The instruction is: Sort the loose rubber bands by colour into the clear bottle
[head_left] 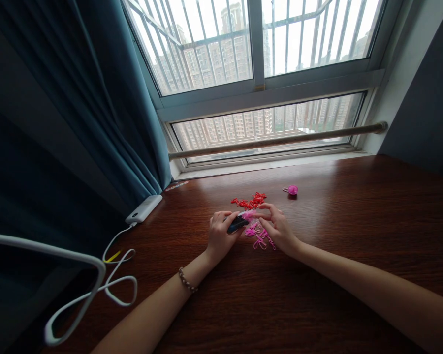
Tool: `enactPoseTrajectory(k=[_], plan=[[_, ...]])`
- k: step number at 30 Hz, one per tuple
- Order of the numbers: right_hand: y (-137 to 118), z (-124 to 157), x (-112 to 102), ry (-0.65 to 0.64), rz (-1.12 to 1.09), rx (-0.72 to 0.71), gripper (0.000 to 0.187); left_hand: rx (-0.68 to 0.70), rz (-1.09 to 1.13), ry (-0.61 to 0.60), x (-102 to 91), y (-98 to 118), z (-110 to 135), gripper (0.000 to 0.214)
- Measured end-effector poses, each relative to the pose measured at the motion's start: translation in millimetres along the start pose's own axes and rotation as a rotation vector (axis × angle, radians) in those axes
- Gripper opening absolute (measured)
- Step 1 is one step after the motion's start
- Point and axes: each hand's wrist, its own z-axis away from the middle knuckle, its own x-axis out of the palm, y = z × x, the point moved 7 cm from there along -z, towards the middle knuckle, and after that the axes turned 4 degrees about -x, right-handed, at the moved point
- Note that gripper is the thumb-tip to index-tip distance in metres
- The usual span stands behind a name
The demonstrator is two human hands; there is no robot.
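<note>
My left hand is wrapped round a small dark, glossy object whose kind I cannot make out. At its right end sits a bunch of bright pink material. My right hand has its fingers apart, with the fingertips close to this pink bunch; whether they touch it I cannot tell. Pink looped strands lie on the table between and below the hands. Just beyond the hands is a loose pile of red strands.
A round pink piece with a small loop lies at the back right of the brown wooden table. At the left, a white power bank has a white cable running from it. Blue curtains hang beside the barred window.
</note>
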Motion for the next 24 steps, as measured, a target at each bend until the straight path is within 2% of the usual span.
enactPoseTrajectory(k=[3, 6, 9, 12, 18, 24], plan=[[-4, 1, 10, -0.135, 0.122, -0.069, 0.049, 0.036, 0.011, 0.020, -2.2, 3, 1, 0.036], [-2, 4, 22, -0.294, 0.139, -0.124, 0.063, 0.143, 0.015, 0.014, -4.4, 12, 5, 0.034], [0, 7, 31, -0.391, 0.092, -0.152, 0.064, 0.221, 0.011, -0.008, -5.8, 22, 9, 0.033], [-3, 6, 27, -0.314, 0.074, -0.173, 0.058, 0.181, 0.000, 0.024, -9.1, 24, 9, 0.034], [-21, 3, 9, -0.094, 0.159, -0.337, 0.058, 0.117, -0.002, 0.044, -11.7, 23, 7, 0.036], [-31, -1, -3, -0.003, 0.131, -0.295, 0.031, 0.096, 0.020, 0.032, -13.2, 22, 5, 0.036]])
